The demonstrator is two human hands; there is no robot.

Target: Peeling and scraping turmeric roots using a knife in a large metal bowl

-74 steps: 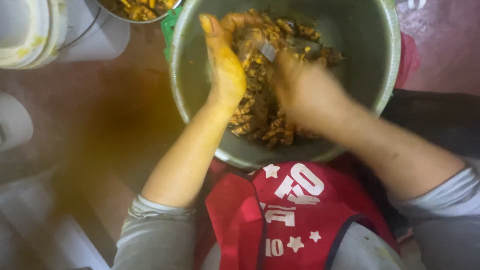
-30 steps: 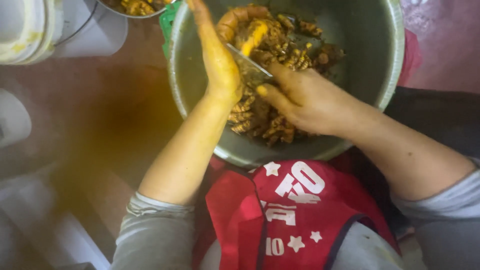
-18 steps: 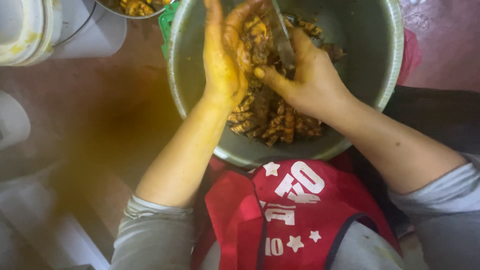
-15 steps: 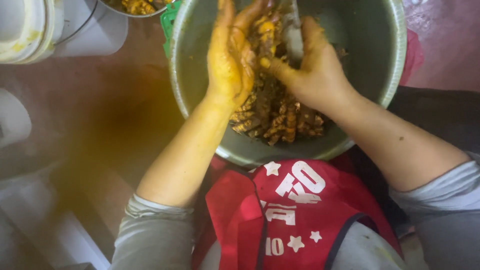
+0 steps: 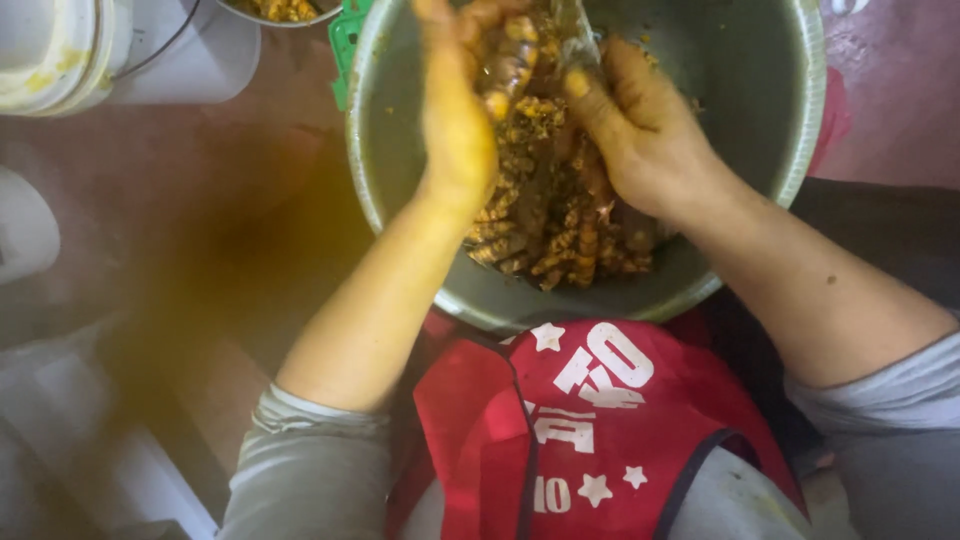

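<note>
Red apron cloth with white stars (image 5: 590,430) lies nearest. Beyond it a large round grey metal bowl (image 5: 800,130) holds brown-yellow turmeric roots (image 5: 560,220). At twelve o'clock, the yellow-stained left hand (image 5: 455,110) curls its fingers around one root piece (image 5: 510,65); the right hand (image 5: 640,125) grips a thin metal blade (image 5: 572,30), thumb pressed beside it.

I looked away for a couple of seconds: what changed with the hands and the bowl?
The left hand rose toward the far rim, lifting a yellow root piece. The right hand followed it up with the knife, blade now against the piece. The metal bowl and root pile stayed put.
</note>
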